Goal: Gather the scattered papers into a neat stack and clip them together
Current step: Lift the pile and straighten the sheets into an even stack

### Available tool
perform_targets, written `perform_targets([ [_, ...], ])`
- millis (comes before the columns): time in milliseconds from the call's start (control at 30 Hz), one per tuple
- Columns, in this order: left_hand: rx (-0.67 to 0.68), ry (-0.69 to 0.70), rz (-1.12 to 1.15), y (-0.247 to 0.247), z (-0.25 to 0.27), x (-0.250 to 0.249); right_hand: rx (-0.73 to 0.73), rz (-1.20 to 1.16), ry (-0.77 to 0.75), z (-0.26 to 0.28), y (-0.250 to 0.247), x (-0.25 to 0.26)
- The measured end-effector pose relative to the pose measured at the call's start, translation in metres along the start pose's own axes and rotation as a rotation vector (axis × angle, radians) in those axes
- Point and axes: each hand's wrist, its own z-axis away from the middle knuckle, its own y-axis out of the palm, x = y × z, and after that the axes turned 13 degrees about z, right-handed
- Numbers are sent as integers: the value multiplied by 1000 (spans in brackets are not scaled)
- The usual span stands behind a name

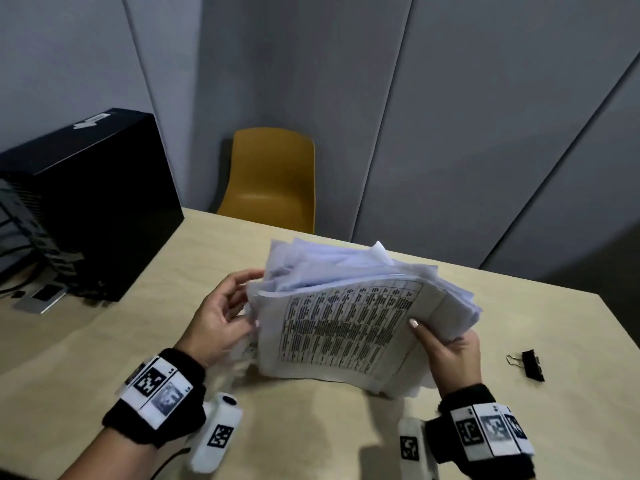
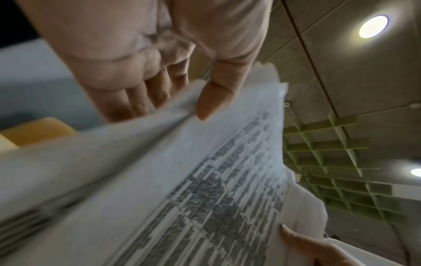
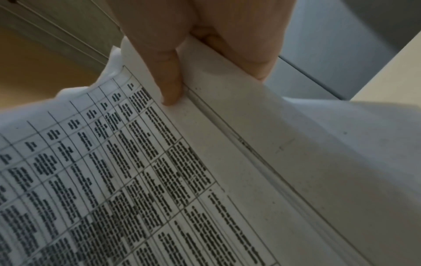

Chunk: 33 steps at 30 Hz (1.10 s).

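Between both hands (image 1: 446,355): papers (image 1: 346,323), seemingly upright.

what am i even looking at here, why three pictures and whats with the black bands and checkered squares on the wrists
These are one moment seen by three cameras worn by a person: one on the head, one on each wrist. The black bands with checkered squares hold the wrist cameras.

In the head view, the left hand and the right hand hold an uneven stack of papers between them, stood up on the table, a printed table on its front sheet. The left wrist view shows that hand's thumb on the sheets; the right wrist view shows the other thumb on the front sheet.

A black binder clip lies on the table to the right, not yet used. A black computer case stands at the left, with a yellow chair beyond the table.
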Motion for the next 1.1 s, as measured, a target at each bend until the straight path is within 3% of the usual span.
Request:
perform_targets([
  [267,-224,111,-41,-12,-1,4,21,8,9,-5,0,2],
  [567,-60,331,-163,-2,-26,-37,107,-37,29,0,-3,12],
  [767,147,278,-139,26,-42,-48,111,-36,38,1,0,13],
  [900,158,268,-45,29,-38,-45,13,5,17,-1,1,8],
  [1000,128,134,11,9,-24,-30,-29,-2,36,-2,-1,4],
  [1100,152,-2,-210,2,-7,-3,-7,-23,50,-1,-2,4],
])
